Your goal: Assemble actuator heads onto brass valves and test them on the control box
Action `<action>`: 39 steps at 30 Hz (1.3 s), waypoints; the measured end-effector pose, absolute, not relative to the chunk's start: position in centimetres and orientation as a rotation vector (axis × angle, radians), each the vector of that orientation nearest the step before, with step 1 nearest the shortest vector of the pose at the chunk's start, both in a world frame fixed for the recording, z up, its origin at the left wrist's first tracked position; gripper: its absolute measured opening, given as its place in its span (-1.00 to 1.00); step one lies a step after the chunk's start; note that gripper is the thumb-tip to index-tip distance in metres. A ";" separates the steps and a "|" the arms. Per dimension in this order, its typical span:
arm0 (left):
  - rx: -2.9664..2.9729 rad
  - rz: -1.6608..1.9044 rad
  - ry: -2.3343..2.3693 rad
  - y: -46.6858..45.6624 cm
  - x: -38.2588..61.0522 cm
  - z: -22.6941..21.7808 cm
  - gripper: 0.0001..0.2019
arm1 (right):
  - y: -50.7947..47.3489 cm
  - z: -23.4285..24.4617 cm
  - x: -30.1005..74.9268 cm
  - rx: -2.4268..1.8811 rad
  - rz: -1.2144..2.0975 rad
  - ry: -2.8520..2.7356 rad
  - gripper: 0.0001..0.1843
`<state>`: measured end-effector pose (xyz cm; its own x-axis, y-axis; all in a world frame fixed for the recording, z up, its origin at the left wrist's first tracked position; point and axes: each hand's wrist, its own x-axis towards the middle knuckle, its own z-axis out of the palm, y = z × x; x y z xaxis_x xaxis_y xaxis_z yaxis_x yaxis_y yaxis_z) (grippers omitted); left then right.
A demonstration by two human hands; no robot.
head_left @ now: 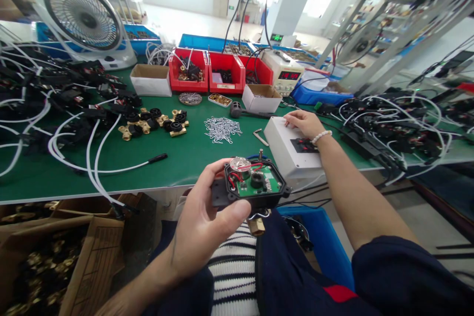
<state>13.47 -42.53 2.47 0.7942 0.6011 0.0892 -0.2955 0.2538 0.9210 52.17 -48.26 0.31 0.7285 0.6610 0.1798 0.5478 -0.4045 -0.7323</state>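
Observation:
My left hand (202, 222) grips a black open housing (252, 187) over my lap. Inside it sit a green circuit board, red wires and a clear round disc, and a brass fitting hangs beneath it. My right hand (301, 121) rests with curled fingers on the far corner of a white box (285, 150) that has a black terminal block on top. A white bead bracelet circles that wrist.
The green bench (177, 158) carries brass valves with black caps (155, 122), a heap of metal clips (222, 129), red bins (207, 71), cardboard boxes, a power supply (283, 71), a fan (83, 15) and tangled black units with white cables. A blue crate (326, 242) stands by my knee.

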 end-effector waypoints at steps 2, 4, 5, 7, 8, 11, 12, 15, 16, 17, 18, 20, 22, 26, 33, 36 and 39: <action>1.190 0.648 0.299 -42.6 13.4 2.4 -0.57 | -48.3 0.4 52.1 -2.107 0.172 -0.907 -0.77; 1.190 0.672 0.306 -42.7 13.5 2.4 -0.57 | -48.3 0.4 52.0 -2.108 0.174 -0.904 -0.78; 1.180 0.680 0.312 -42.8 13.5 2.4 -0.56 | -48.3 0.4 51.9 -2.109 0.175 -0.904 -0.78; 1.156 0.693 0.330 -43.1 13.5 2.5 -0.55 | -48.3 0.5 51.9 -2.111 0.176 -0.904 -0.78; 1.151 0.692 0.338 -43.2 13.5 2.5 -0.55 | -48.3 0.5 51.8 -2.112 0.175 -0.905 -0.77; 1.147 0.690 0.338 -43.4 13.6 2.7 -0.57 | -48.2 0.5 51.8 -2.115 0.171 -0.907 -0.75; 1.144 0.693 0.339 -43.4 13.6 2.8 -0.57 | -48.2 0.5 51.8 -2.115 0.169 -0.908 -0.75; 1.155 0.678 0.356 -43.3 13.5 2.8 -0.54 | -48.3 0.5 51.8 -2.113 0.169 -0.912 -0.78; 1.163 0.670 0.359 -43.3 13.5 2.8 -0.54 | -48.3 0.5 51.8 -2.111 0.169 -0.913 -0.78; 1.164 0.665 0.357 -43.3 13.5 2.8 -0.54 | -48.3 0.5 51.8 -2.109 0.169 -0.914 -0.77; 1.161 0.665 0.355 -43.3 13.5 2.8 -0.54 | -48.3 0.5 51.9 -2.107 0.169 -0.916 -0.77; 1.151 0.669 0.355 -43.4 13.4 2.8 -0.54 | -48.3 0.5 51.9 -2.104 0.167 -0.919 -0.75; 1.152 0.670 0.365 -43.4 13.4 2.9 -0.53 | -48.3 0.5 52.0 -2.101 0.168 -0.922 -0.75; 1.165 0.665 0.376 -43.5 13.4 2.9 -0.52 | -48.3 0.5 52.0 -2.099 0.169 -0.921 -0.76; 1.194 0.685 0.373 -43.5 13.3 3.0 -0.51 | -48.3 0.5 51.8 -2.099 0.167 -0.922 -0.77; 1.224 0.682 0.390 -43.5 13.3 3.0 -0.49 | -48.3 0.5 51.8 -2.099 0.167 -0.923 -0.72; 1.237 0.681 0.395 -43.6 13.2 3.0 -0.48 | -48.3 0.4 51.9 -2.097 0.167 -0.923 -0.70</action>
<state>13.23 -43.58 3.03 0.7419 0.6653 0.0832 -0.2585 0.1692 0.9511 51.85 -48.30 0.43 0.7227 0.6646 0.1895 0.5558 -0.3960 -0.7309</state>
